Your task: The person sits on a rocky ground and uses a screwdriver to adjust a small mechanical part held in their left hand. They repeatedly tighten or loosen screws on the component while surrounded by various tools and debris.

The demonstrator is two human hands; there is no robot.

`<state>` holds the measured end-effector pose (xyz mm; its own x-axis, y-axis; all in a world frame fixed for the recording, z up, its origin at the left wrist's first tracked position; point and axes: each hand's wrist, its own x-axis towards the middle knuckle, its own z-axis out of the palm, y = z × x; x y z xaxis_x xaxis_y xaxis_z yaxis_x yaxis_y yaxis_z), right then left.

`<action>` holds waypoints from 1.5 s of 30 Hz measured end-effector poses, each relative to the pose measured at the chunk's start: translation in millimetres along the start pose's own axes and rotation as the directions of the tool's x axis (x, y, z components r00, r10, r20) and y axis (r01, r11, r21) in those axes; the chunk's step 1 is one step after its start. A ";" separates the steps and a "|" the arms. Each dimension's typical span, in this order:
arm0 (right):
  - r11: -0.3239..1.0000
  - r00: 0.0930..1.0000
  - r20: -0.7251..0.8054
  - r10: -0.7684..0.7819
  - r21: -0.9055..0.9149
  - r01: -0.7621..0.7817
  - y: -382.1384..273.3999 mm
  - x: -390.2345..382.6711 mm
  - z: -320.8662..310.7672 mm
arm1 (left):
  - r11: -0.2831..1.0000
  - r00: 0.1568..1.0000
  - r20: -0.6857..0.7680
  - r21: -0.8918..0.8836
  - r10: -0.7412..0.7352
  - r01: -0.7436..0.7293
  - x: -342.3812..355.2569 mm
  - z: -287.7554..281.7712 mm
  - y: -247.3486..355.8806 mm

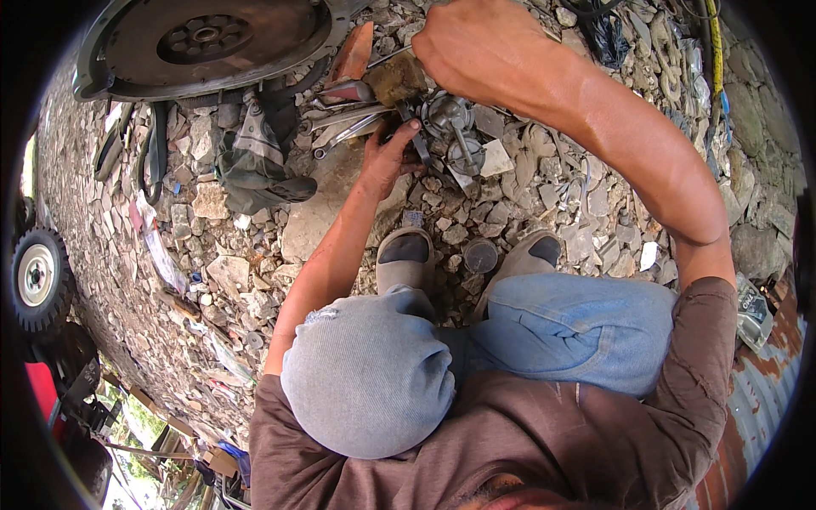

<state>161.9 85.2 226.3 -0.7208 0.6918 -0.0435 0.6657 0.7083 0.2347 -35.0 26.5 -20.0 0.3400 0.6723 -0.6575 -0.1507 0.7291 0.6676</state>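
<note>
My left hand (389, 157) is closed on a dark metal part (420, 146), the thumb pressed along its top. Right beside that part lies a grey cast-metal assembly (455, 119) with round ends. Higher up and further right, my right hand (476, 47) is curled into a fist; what it holds is hidden. A thin metal rod (391, 56) shows at the left of this fist, and I cannot tell whether it is gripped. Several wrenches (344, 136) lie left of my left hand, near a brownish block (396, 81).
A large round flywheel (204, 51) in its housing stands at the far left. Below it lies a dark grey cloth (251, 170). Rubble and flat stones (229, 272) cover the ground. Near my shoes is a round metal piece (480, 254). A black tyre (41, 276) stands at the left edge.
</note>
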 end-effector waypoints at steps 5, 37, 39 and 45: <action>0.943 0.984 -0.126 -0.126 0.293 0.159 18.4 11.9 35.7 | 1.000 1.000 0.011 0.006 0.004 -0.004 1.6 0.0 -0.9; 0.949 0.982 -0.172 -0.082 0.286 0.130 11.9 -2.7 20.6 | 0.999 0.999 0.029 -0.036 -0.026 0.027 1.7 -0.2 0.2; 0.918 0.992 -0.118 0.045 0.397 0.005 -2.4 3.6 27.4 | 1.000 1.000 0.022 -0.022 -0.005 0.006 0.7 -1.1 0.1; 0.993 0.997 0.058 -0.053 0.108 0.047 7.1 -4.5 3.9 | 1.000 1.000 0.008 -0.007 -0.019 0.019 -0.6 2.4 1.8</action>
<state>170.6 87.6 224.4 -0.7429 0.6600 -0.1121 0.6482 0.7510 0.1259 -33.3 27.1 -17.6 0.3499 0.6574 -0.6674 -0.1503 0.7425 0.6527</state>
